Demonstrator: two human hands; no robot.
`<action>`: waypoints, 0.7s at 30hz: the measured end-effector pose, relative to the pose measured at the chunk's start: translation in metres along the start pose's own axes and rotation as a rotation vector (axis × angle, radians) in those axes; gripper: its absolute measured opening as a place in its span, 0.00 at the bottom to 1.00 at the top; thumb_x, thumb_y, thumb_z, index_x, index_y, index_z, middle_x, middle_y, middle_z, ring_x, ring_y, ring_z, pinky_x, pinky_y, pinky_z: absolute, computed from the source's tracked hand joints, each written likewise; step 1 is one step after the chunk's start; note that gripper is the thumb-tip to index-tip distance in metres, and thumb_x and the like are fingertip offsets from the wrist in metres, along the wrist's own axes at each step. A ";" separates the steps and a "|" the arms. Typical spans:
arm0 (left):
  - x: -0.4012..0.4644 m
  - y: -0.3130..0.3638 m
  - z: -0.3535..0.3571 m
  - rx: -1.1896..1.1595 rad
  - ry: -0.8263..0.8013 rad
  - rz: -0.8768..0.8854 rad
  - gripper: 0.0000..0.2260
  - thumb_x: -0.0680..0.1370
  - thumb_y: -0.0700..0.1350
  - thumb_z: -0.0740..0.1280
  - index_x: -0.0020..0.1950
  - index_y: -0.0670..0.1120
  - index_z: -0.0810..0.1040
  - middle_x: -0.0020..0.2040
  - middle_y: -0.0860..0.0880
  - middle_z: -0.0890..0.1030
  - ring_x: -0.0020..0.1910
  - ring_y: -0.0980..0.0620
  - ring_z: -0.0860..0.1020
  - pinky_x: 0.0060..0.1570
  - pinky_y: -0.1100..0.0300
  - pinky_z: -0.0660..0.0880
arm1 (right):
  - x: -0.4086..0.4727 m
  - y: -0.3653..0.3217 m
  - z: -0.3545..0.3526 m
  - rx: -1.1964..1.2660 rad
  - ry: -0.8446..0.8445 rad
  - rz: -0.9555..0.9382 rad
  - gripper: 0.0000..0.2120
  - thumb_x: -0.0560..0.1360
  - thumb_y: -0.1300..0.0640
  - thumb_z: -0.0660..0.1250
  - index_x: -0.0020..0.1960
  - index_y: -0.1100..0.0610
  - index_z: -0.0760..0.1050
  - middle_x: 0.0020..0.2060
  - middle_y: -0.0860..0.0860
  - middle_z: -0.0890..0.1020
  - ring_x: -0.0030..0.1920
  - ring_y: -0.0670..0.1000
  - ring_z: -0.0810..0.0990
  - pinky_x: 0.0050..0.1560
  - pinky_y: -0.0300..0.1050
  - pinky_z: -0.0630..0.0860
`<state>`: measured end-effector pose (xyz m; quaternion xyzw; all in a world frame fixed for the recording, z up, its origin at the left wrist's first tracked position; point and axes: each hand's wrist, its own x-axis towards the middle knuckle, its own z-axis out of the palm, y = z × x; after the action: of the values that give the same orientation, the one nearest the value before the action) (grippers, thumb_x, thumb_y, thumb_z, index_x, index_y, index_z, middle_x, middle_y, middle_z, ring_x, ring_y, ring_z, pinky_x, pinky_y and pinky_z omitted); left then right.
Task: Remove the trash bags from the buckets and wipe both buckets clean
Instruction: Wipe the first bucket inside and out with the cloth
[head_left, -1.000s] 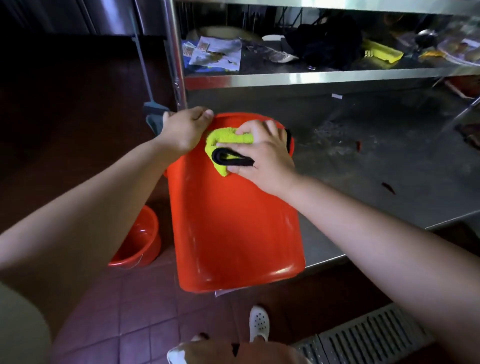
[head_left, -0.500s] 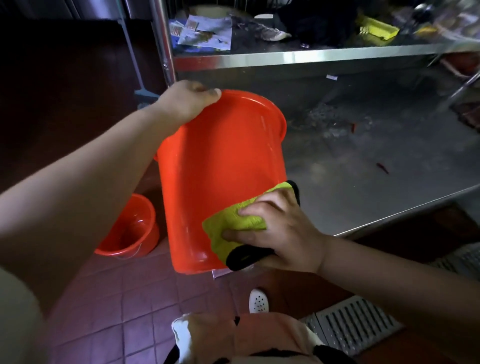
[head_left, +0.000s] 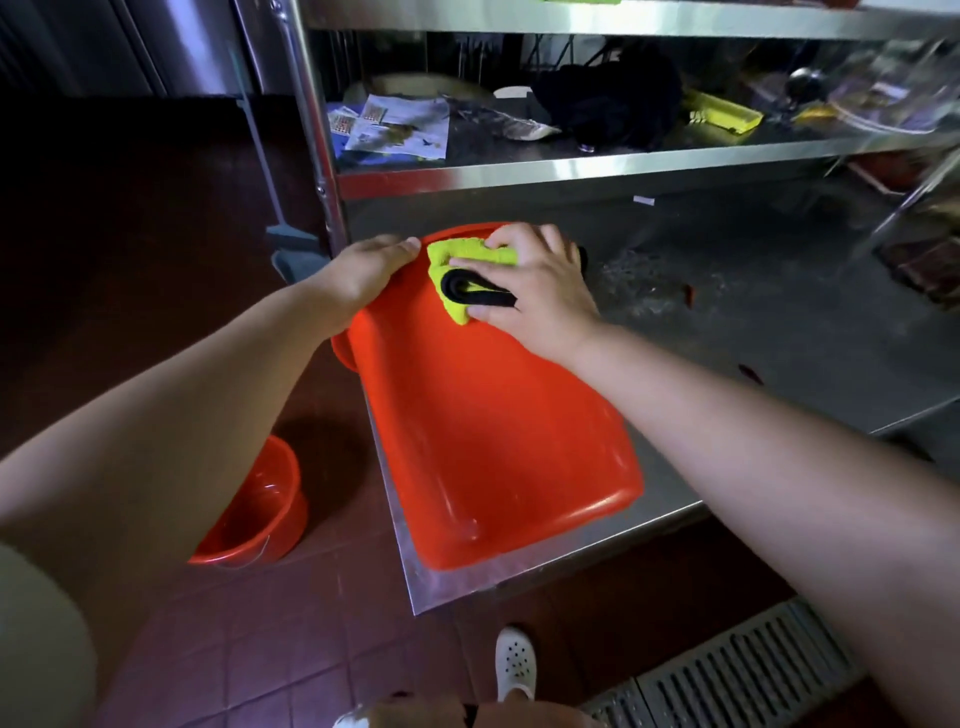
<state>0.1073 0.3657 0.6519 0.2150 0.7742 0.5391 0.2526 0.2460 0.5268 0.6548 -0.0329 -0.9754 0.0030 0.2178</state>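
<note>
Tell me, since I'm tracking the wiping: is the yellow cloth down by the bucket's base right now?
No: the right hand presses the yellow cloth on the bucket near its rim.

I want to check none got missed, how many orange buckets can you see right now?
2. One bucket lies on the steel table, being wiped with a yellow cloth. The other bucket stands on the floor at left. More could be out of view.
</note>
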 end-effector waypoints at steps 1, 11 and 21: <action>0.001 -0.002 -0.001 -0.004 0.012 0.003 0.08 0.79 0.53 0.63 0.54 0.52 0.77 0.45 0.56 0.80 0.40 0.65 0.78 0.36 0.74 0.73 | -0.002 -0.005 0.002 -0.001 -0.003 0.025 0.21 0.72 0.39 0.65 0.65 0.37 0.72 0.61 0.48 0.72 0.59 0.57 0.68 0.54 0.52 0.63; 0.007 0.019 -0.010 0.162 -0.018 0.111 0.21 0.74 0.30 0.57 0.59 0.49 0.78 0.52 0.54 0.80 0.48 0.60 0.76 0.42 0.79 0.69 | -0.137 -0.045 -0.017 0.136 -0.097 -0.297 0.21 0.72 0.36 0.62 0.63 0.40 0.75 0.59 0.49 0.75 0.59 0.54 0.68 0.53 0.56 0.70; 0.019 0.025 0.028 0.221 -0.012 0.069 0.21 0.80 0.57 0.57 0.71 0.50 0.68 0.72 0.48 0.67 0.71 0.50 0.65 0.59 0.64 0.58 | -0.088 -0.018 -0.007 0.141 0.000 -0.269 0.18 0.71 0.38 0.65 0.60 0.39 0.77 0.56 0.52 0.78 0.55 0.57 0.70 0.51 0.57 0.69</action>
<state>0.1118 0.4054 0.6640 0.2714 0.8196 0.4575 0.2130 0.3270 0.5027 0.6247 0.1133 -0.9684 0.0421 0.2182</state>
